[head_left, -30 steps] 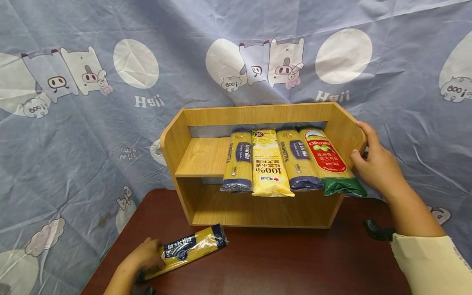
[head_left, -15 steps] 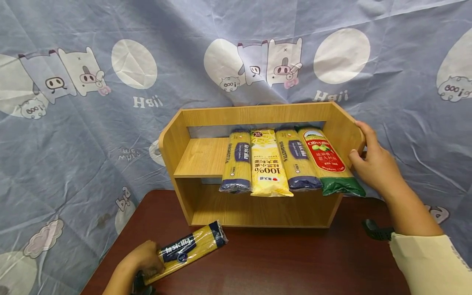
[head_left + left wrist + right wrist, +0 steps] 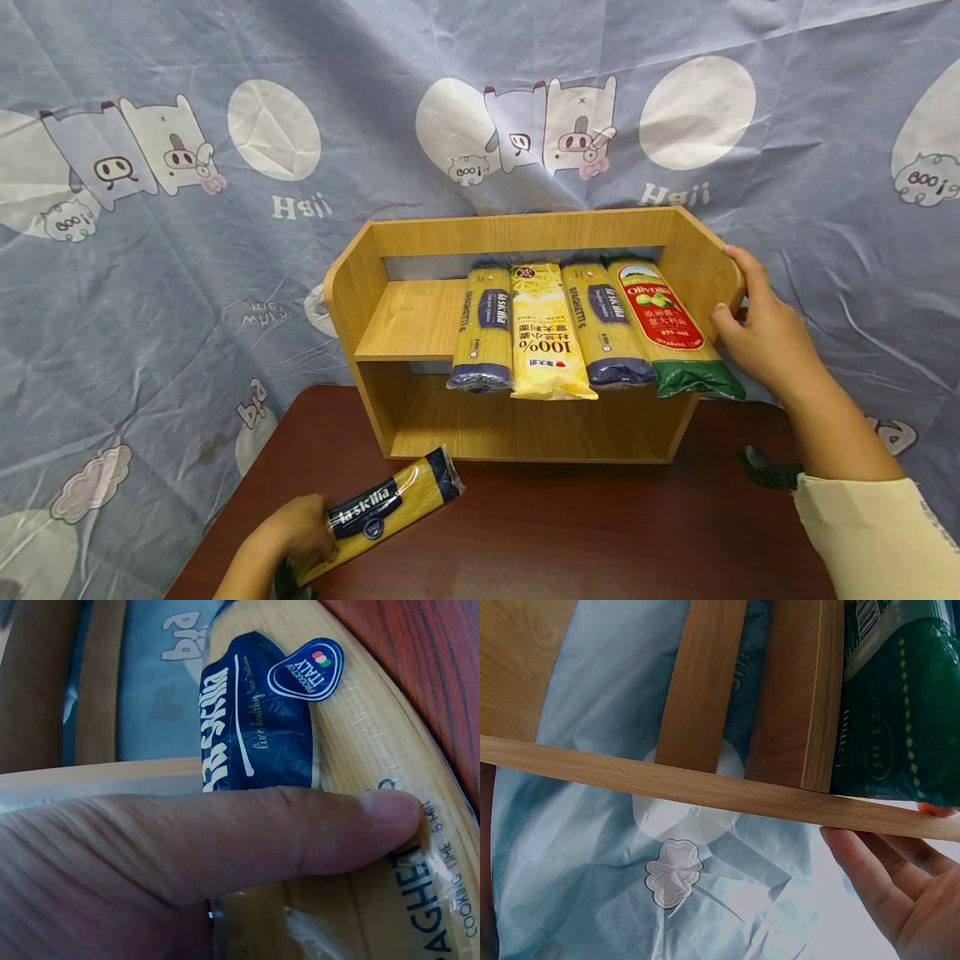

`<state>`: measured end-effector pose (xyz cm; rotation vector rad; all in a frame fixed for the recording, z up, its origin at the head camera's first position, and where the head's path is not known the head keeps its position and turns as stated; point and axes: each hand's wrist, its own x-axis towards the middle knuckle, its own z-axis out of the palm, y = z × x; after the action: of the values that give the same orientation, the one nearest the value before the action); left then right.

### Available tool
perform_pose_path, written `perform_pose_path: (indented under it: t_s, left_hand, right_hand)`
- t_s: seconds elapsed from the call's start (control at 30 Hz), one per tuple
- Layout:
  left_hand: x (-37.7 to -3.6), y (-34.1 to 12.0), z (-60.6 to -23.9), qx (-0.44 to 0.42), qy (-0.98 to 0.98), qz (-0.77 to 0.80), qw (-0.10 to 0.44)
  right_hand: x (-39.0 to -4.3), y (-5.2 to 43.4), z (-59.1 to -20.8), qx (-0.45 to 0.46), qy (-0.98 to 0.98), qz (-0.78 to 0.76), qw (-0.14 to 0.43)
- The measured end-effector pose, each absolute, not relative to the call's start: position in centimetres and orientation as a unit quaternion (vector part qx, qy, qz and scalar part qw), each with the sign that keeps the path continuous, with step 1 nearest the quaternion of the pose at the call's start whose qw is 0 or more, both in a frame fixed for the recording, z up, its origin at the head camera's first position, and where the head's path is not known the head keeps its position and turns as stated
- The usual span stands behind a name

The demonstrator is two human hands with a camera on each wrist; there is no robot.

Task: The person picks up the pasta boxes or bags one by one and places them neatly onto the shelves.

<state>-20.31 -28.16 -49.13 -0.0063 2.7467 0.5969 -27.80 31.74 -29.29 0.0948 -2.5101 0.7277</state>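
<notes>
My head camera looks forward and down from above the near edge of the bench point(image 3: 600, 533), taking in the whole wooden shelf point(image 3: 525, 233) against the cloth backdrop point(image 3: 150, 292). The camera on my left wrist sits very close over the spaghetti packet point(image 3: 360, 772), facing along my thumb point(image 3: 300, 832); the head view shows that same packet point(image 3: 382, 512) near the bench's left front corner. My right wrist camera faces up at the shelf's right side panel point(image 3: 705, 791) from close by, sharing the green packet point(image 3: 900, 712) with the head view point(image 3: 675, 333).
</notes>
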Motion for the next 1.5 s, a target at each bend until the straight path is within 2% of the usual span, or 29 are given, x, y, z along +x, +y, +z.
perform_pose_path:
  t_s: [0.43, 0.83, 1.5]
  left_hand:
    - [-20.0, -28.4, -49.6, 0.010, 0.951, 0.259, 0.169]
    - [-19.6, -28.6, -50.2, 0.060, 0.960, 0.260, 0.087]
    - [-19.1, -28.9, -51.7, 0.053, 0.964, 0.262, 0.001]
  right_hand:
    - [-27.8, 31.8, -29.2, 0.036, -0.927, 0.272, 0.257]
    - [-27.8, 31.7, -29.2, 0.032, -0.928, 0.271, 0.254]
    - [-27.8, 31.6, -29.2, 0.033, -0.928, 0.268, 0.257]
